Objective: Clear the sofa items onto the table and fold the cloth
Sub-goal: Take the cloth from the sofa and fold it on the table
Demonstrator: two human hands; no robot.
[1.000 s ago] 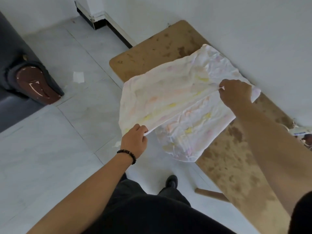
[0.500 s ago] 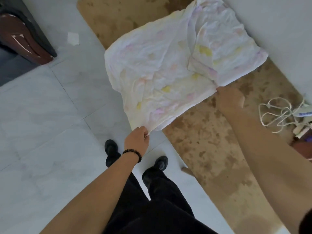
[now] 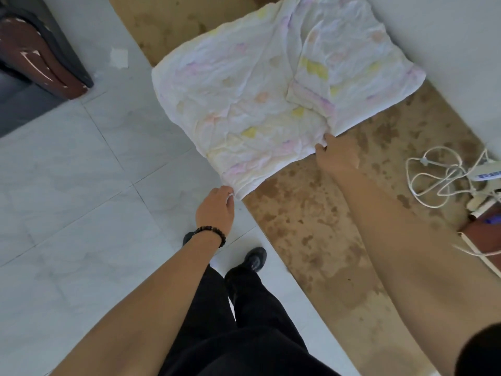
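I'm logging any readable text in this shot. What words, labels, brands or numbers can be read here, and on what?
No text can be read.
Power strip at the table's right edge: a blue label with marks, too small and blurred to read.
Cloth: pastel pink and yellow patches only, no lettering visible.
Paper scrap on the floor: blank as far as can be seen.

No legible text anywhere. Blue marks on a white power strip (image 3: 488, 173) near the table's (image 3: 311, 240) right edge, too blurred to read.
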